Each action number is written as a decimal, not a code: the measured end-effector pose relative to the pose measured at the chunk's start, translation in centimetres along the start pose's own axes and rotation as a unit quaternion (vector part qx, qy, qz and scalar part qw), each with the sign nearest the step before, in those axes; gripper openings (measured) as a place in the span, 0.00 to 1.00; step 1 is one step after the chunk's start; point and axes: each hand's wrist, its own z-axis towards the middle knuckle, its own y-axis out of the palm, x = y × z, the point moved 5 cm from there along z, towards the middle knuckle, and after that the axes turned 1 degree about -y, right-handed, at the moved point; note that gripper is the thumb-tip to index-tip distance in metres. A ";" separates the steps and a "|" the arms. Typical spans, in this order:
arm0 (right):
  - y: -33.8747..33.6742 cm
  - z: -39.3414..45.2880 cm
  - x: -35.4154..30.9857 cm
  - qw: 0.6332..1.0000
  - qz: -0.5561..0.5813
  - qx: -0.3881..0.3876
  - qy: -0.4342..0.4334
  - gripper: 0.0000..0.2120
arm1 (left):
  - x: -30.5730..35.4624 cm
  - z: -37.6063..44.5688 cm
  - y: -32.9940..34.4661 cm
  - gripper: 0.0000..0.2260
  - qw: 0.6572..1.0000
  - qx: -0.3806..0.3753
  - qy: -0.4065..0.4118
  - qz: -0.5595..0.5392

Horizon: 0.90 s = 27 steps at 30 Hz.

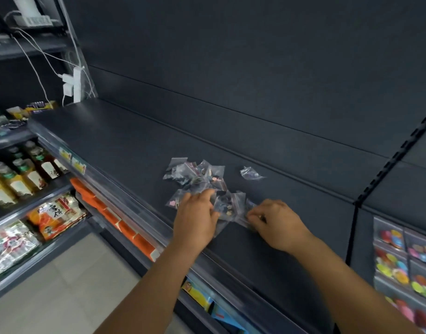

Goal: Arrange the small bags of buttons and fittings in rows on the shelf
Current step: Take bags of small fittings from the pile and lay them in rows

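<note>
A loose pile of small clear bags [195, 174] with buttons and fittings lies on the dark shelf [115, 141]. One single bag [250, 173] lies apart, to the right of the pile. My left hand [196, 218] rests on the near edge of the pile, its fingers curled over bags there. My right hand [277, 221] pinches a small bag [245, 208] at the pile's near right corner. The hands hide several bags beneath them.
The shelf runs left and back with a clear price rail [106, 186] along its front. Bottles [19, 172] and snack packs [53, 213] fill the left shelves. Orange boxes [120, 222] sit below. Colourful items [404, 266] hang at right. A power strip [74, 85] hangs at back left.
</note>
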 end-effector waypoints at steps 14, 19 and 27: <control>-0.3 0.7 0.1 0.990 0.054 -0.056 0.121 0.16 | 0.8 1.3 -1.6 0.08 0.975 -0.032 0.031 -0.217; -1.4 -1.4 0.9 0.969 0.162 0.034 0.181 0.04 | 1.9 1.6 -0.8 0.09 0.955 -0.061 0.022 -0.290; -3.9 -8.0 2.3 0.802 0.463 0.251 0.280 0.05 | 9.1 0.4 1.0 0.08 0.919 -0.123 0.085 -0.366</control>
